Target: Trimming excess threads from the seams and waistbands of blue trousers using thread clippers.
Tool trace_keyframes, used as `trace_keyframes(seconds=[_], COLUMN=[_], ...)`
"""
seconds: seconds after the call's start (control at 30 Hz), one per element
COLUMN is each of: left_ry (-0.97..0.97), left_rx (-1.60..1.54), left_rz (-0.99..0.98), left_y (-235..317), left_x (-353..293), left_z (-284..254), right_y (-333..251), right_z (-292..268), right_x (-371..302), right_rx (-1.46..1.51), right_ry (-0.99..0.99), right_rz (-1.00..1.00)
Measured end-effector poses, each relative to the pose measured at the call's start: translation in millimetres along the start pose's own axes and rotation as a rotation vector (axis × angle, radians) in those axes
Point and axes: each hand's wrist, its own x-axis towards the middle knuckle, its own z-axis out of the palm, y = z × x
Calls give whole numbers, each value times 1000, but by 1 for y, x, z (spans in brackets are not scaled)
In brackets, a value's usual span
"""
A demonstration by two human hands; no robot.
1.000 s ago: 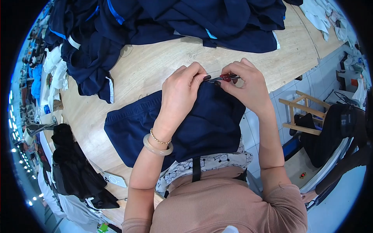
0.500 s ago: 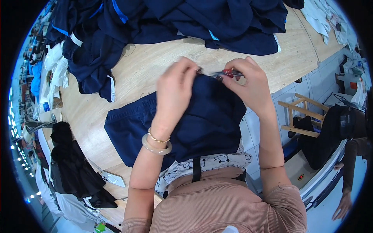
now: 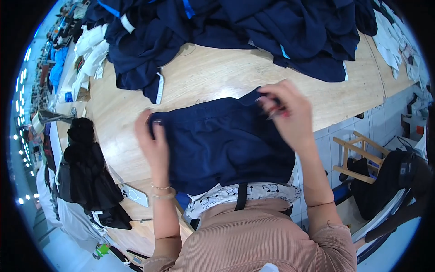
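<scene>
A navy blue garment (image 3: 217, 140) with an elastic waistband, seemingly shorts or trousers, lies spread at the table's near edge and over my lap. My left hand (image 3: 152, 143) pinches the waistband's left end, thumb on top. At the opposite end, my right hand (image 3: 292, 113) grips the band's raised corner. Small thread snips (image 3: 277, 109), metal with red parts, are also in that hand, blurred by motion. The waistband is stretched between both hands. A bracelet and a bangle ring my left wrist.
Navy garments with blue and white strips (image 3: 253, 31) are heaped across the far side of the wooden table (image 3: 213, 68). Black cloth (image 3: 88, 177) and a phone (image 3: 135, 195) lie at left. A wooden stool (image 3: 360, 156) and another person's arm (image 3: 392, 226) are at right.
My left hand has moved left and down from the garment's top middle to the waistband's left end. The waistband is now spread flatter. The view has shifted, with the heap appearing farther right.
</scene>
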Motion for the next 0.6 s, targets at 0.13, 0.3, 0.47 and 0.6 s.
trace_keyframes(seconds=[0.13,0.3,0.47,0.6], left_ry=[-384,-320,-263,-246], left_rx=[255,279,232,186], left_rz=[216,151,168,227], left_y=[36,22,20,15], left_x=[-26,-27,-27,-32], left_z=[21,31,31,33], right_y=[-21,52,48,52], right_z=[47,62,62,67], right_x=[-3,16,21,19], right_rx=[-251,-303,-335,-397], right_ry=[-240,51,146,183], right_rz=[-62,-112,-181,-173])
